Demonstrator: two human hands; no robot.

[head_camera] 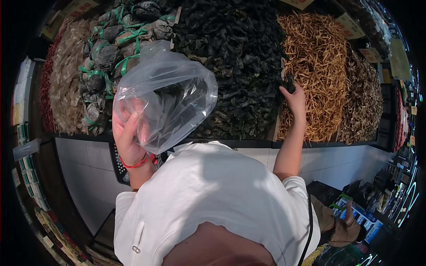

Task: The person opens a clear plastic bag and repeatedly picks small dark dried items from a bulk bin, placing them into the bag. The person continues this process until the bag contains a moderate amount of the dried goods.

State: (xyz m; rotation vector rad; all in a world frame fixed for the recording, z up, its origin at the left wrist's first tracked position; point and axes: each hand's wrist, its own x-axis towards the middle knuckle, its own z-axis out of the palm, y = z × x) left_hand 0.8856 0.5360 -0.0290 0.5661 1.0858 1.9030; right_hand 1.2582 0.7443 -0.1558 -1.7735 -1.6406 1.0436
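Observation:
My left hand (128,124) grips a clear plastic bag (196,123) by its near left side, and the bag's mouth gapes wide. Dark dried pieces show through the film, but I cannot tell whether any lie inside. Over to the right, my right hand (294,98) pinches a small dark dried piece (290,83) between thumb and fingers. That hand is above the divider between a heap of black dried seaweed or fungus (239,66) and a heap of thin orange-brown dried strips (313,60).
Left of the black heap lie grey dried bundles tied with green ribbon (105,56) and pale translucent dried pieces (68,76). Brown shrivelled dried goods (362,99) fill the right end. The display's dark front edge (253,143) runs before me. Another person (342,229) is at lower right.

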